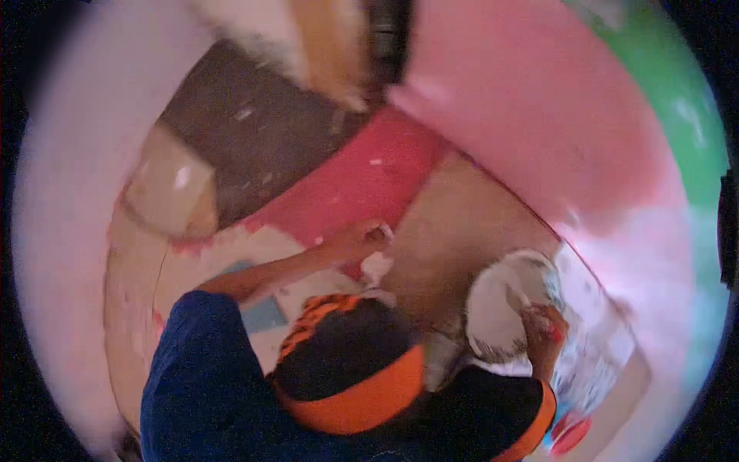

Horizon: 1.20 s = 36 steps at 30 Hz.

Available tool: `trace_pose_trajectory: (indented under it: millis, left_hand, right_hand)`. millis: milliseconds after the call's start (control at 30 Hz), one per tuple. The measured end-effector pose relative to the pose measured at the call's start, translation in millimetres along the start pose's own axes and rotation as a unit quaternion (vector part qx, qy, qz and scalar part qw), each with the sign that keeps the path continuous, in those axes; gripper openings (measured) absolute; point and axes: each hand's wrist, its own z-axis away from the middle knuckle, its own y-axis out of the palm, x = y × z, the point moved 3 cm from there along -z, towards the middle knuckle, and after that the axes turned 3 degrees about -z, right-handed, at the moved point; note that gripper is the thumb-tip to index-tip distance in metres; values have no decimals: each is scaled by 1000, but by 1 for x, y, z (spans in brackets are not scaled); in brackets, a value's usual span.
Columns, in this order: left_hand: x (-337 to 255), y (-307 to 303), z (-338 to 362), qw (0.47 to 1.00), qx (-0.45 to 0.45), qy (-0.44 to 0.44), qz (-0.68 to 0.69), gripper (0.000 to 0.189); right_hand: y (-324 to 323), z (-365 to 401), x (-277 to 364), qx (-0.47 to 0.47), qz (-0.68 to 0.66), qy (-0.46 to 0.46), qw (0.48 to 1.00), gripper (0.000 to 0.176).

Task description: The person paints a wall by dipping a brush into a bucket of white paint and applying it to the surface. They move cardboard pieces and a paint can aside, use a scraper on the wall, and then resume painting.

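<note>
The view is blurred. My left hand (362, 239), on a blue-sleeved arm, reaches forward to the floor where red paint (362, 181) meets a bare brown patch (454, 231). Its fingers are closed on a small white thing (382, 230); I cannot tell what it is. A white lump (376, 268) lies just below that hand. My right hand (543, 329) curls over the right rim of a bucket of white paint (500, 308), with something red at the fingers. My knees, in black with orange bands, fill the bottom.
A printed sheet (596, 346) lies under and to the right of the bucket, with a red lid (570, 435) at its near end. A pink wall (539, 100) curves behind, green (677, 115) further right. A dark brown floor patch (246, 146) lies at the back left.
</note>
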Motion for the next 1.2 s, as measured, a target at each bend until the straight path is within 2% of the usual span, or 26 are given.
trace_pose_trajectory:
  millis: [33,67,167,233,267,300,333,400,433,467,500,533,600,633,667,733,767,800,867,933,1033,1067,1100,1133,1167,1200]
  left_hand:
    - [-17,22,-26,992,46,97,70,42]
    - [-37,43,-48,987,93,118,54,42]
    - [-105,92,-76,989,78,119,-41,55]
    - [-115,118,-96,984,111,127,-54,57]
    - [-117,129,-102,984,122,113,-61,59]
    - [-140,129,-93,983,110,83,-123,58]
    - [-139,129,-93,979,128,81,-132,58]
    - [-127,132,-110,990,111,41,-78,52]
    - [-136,132,-112,988,116,53,-83,52]
    - [-140,133,-109,987,143,0,-69,49]
    - [-136,131,-103,982,172,-60,-54,47]
    - [-126,130,-103,980,179,-65,-60,47]
    - [-110,118,-107,981,157,-1,-112,66]
    - [-108,112,-109,981,158,2,-113,66]
    - [-102,104,-106,984,149,-4,-101,66]
    - [-98,88,-99,986,140,-15,-93,65]
    - [-106,78,-96,979,125,1,-159,66]
    - [-114,68,-94,968,110,19,-226,66]
    - [-121,50,-92,972,111,32,-204,66]
    - [-132,43,-86,976,116,37,-180,67]
    - [-148,36,-87,978,139,19,-153,67]
    - [-143,30,-93,980,144,-54,-123,66]
    - [-140,28,-100,976,150,-129,-91,64]
    - [-142,28,-109,975,152,-131,-94,64]
    - [-160,29,-120,954,59,31,-294,63]
    - [-186,39,-124,860,-34,192,-471,62]
  right_hand:
    - [-10,10,3,-41,-55,-6,998,7]
    - [-6,29,-20,-80,-158,136,975,10]
    - [-10,63,-59,-112,-121,195,967,9]
    - [-23,69,-54,-213,-353,173,894,9]
    - [-35,75,-58,-238,-282,203,907,8]
    - [-37,78,-63,-266,-311,234,882,8]
    - [-33,86,-61,-293,-339,266,854,9]
    - [-26,99,-81,-240,-268,219,907,10]
    - [-33,99,-75,-219,-225,255,914,8]
    - [-38,100,-64,-293,-321,262,862,8]
    - [-36,103,-67,-330,-343,250,843,8]
    - [-31,113,-75,-363,-365,245,822,9]
    - [-15,120,-88,-303,-374,258,838,11]
    - [-14,121,-85,-305,-417,269,813,13]
    - [-13,114,-77,-305,-417,269,813,13]
    - [-6,105,-70,-332,-559,350,675,17]
    - [7,100,-82,-261,-595,324,688,18]
    - [17,97,-95,-264,-597,323,685,18]
    - [38,85,-109,-179,-774,316,518,16]
    - [18,67,-97,-156,-789,284,521,18]
    - [0,49,-103,-198,-811,252,489,16]
    - [-2,43,-110,-197,-812,251,488,16]
    - [-6,38,-119,-247,-813,245,467,16]
    - [-9,34,-129,-296,-812,238,443,15]
    - [-12,33,-137,-327,-801,236,442,14]
    - [-14,31,-145,-332,-801,237,438,14]
